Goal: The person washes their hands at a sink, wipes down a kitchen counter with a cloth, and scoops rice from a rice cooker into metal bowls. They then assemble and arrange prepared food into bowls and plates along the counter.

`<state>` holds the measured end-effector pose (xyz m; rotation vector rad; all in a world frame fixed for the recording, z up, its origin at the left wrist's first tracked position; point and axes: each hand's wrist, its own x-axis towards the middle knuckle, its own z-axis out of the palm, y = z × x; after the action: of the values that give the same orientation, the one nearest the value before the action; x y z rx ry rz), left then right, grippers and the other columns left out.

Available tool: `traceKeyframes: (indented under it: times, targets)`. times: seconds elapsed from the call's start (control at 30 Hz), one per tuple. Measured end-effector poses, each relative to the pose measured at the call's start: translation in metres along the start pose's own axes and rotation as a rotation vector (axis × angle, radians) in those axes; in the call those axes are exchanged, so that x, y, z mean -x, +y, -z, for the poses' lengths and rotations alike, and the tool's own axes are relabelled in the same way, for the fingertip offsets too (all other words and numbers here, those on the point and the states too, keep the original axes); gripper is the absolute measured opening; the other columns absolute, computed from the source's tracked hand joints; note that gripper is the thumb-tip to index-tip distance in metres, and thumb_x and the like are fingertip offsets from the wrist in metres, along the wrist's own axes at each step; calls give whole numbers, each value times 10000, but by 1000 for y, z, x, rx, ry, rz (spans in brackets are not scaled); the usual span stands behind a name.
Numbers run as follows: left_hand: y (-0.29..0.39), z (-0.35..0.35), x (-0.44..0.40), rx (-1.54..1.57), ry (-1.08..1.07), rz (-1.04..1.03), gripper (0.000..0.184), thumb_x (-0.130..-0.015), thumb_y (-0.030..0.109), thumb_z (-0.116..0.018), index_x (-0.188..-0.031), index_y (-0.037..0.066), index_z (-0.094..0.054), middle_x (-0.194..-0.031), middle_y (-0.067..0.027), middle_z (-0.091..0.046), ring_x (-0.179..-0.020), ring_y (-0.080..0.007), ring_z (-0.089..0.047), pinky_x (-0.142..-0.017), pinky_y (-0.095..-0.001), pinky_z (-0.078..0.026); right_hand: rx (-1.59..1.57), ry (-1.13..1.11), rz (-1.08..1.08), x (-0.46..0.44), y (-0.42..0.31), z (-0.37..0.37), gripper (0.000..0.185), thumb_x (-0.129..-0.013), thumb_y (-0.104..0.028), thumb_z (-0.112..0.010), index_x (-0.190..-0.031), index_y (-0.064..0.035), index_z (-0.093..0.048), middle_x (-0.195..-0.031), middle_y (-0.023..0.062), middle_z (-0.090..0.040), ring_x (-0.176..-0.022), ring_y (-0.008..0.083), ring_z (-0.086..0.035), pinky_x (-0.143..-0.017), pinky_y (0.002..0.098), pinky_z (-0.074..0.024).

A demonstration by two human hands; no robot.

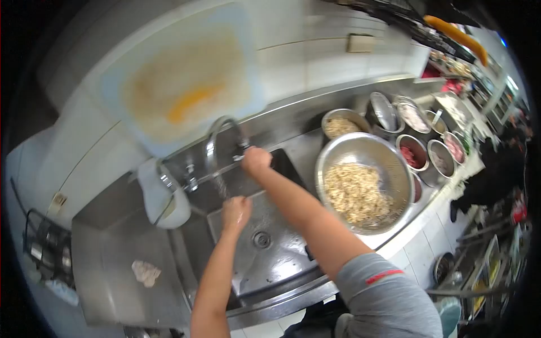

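A curved metal faucet (211, 147) rises at the back of the stainless steel sink (282, 253), and water runs from its spout. Under that stream, my left hand (236, 213) is wet, with its fingers curled closed; no object shows in it. My right hand (257, 160) is closed around the faucet handle (241, 156) beside the spout, its fingers partly hidden behind the fist. Below both hands the sink's round drain (261, 239) shows on the basin floor.
A white plastic jug (162, 197) stands left of the faucet. A crumpled pale cloth-like piece (146, 273) lies on the left steel surface. To the right, a large steel bowl (389, 155) holds pale shredded food; several food containers stand beyond. A stained cutting board (248, 73) leans behind.
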<state>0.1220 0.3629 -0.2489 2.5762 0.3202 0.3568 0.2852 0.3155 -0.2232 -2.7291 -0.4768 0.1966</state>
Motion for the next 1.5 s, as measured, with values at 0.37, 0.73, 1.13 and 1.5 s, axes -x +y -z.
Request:
traceKeyframes:
  times: [0.37, 0.73, 1.13, 1.5]
  targets:
    - [-72, -55, 125, 154, -202, -130, 95, -665, 15, -511, -616, 20, -592, -586, -188, -537, -565, -356, -539, -586, -420, -437, -906, 55, -247, -3, 10, -49, 495, -798, -427, -566, -964, 39, -565, -995, 272, -588, -959, 372, -576, -821, 424, -456]
    - [-142, -102, 124, 145, -99, 111, 115, -699, 28, -485, -724, -18, -588, -672, -77, -566, -641, -170, -493, -589, -303, -403, -968, 51, 672, 218, 83, 54, 81, -576, -48, -534, -595, -9, -602, -568, 207, -546, -588, 373, -569, -542, 437, -444]
    - [116, -34, 198, -37, 104, 926, 823, -779, 687, -380, -1405, 193, -177, -1431, -158, -56, -1300, -393, -88, -1010, -577, -83, 371, -652, -258, 461, 702, 193, 801, -689, -575, -615, -1365, -268, -313, -1470, 128, -89, -1283, 500, -106, -932, 661, -234]
    - [356, -118, -14, -910, 779, 483, 710, -777, 638, -454, -1342, 220, -350, -1268, -283, -364, -1145, -404, -404, -913, -518, -336, -312, -523, 19, 288, 970, 371, 845, -732, -603, -585, -1329, -50, -360, -1307, 181, -431, -1210, 300, -409, -1001, 305, -326]
